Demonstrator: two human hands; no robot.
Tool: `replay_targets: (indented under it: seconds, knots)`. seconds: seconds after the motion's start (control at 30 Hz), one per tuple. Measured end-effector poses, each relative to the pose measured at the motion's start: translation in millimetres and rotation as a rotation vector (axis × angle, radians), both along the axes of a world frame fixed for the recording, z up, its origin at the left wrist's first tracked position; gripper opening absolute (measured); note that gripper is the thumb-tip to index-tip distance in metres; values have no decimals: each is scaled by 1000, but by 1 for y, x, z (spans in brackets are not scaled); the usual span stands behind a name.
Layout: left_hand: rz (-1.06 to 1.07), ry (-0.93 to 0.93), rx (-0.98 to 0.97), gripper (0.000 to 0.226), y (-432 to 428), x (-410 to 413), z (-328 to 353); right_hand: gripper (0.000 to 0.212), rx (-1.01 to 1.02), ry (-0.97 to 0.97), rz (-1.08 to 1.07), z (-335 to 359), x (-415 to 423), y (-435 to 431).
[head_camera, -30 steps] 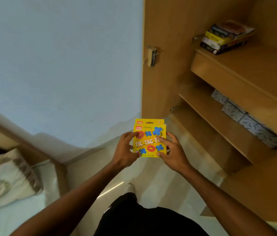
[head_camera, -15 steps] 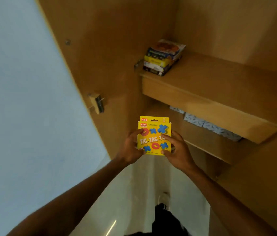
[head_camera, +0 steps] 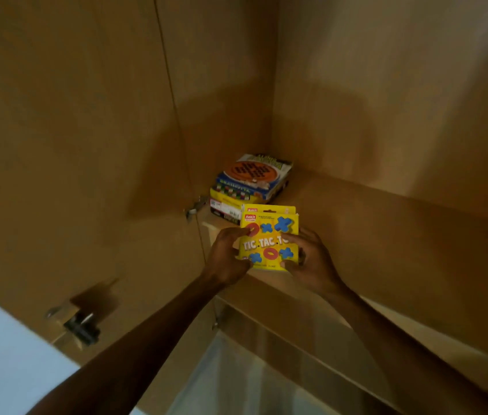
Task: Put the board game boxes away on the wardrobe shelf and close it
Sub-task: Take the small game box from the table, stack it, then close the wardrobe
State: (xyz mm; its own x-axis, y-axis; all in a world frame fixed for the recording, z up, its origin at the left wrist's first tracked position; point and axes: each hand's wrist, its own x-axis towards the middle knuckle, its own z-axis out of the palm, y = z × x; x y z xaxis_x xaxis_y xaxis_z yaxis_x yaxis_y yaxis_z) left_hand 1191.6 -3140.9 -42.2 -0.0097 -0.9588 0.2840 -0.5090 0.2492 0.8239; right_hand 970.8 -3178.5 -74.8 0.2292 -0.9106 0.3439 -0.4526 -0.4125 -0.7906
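A yellow Tic Tac Toe box (head_camera: 269, 235) with blue crosses and red rings is held upright in both hands, over the front edge of the wooden wardrobe shelf (head_camera: 386, 235). My left hand (head_camera: 229, 256) grips its left side. My right hand (head_camera: 310, 259) grips its right side and lower corner. Just behind the box, in the shelf's left rear corner, lies a stack of several board game boxes (head_camera: 251, 184); the top one shows an orange disc.
The open wardrobe door (head_camera: 72, 145) stands on the left, with a hinge (head_camera: 196, 206) by the stack and a second hinge (head_camera: 79, 323) lower down. The wardrobe's back and side walls close in the shelf. A lower shelf edge (head_camera: 296, 348) runs beneath my arms.
The view has tilted up and moved closer to the wardrobe. Both hands have carried the yellow box from below the shelf up to its front edge, close to the stack.
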Motion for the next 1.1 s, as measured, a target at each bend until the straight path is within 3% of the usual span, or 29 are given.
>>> replay_targets:
  seconds: [0.1, 0.23, 0.4, 0.57, 0.67, 0.77, 1.1]
  knots:
    - [-45, 0, -44, 66, -45, -2, 23, 62, -20, 3, -7, 14, 5, -52]
    - [-93, -72, -65, 77, -113, 11, 37, 54, -36, 26, -77, 33, 20, -112]
    - [-48, -103, 36, 68, -191, 30, 43, 50, -46, 79, -100, 46, 42, -174]
    - [49, -206, 71, 33, -248, 51, 44, 38, 4, 145, -30, 44, 58, -215]
    - [175, -390, 9, 19, -260, 63, 34, 33, -14, 210, 68, 41, 67, -232]
    - [245, -512, -17, 31, -252, 70, 29, 33, -47, 259, 99, 43, 79, -243]
    - [179, -587, 67, 71, -235, 78, 25, 36, -48, 317, 96, 42, 105, -257]
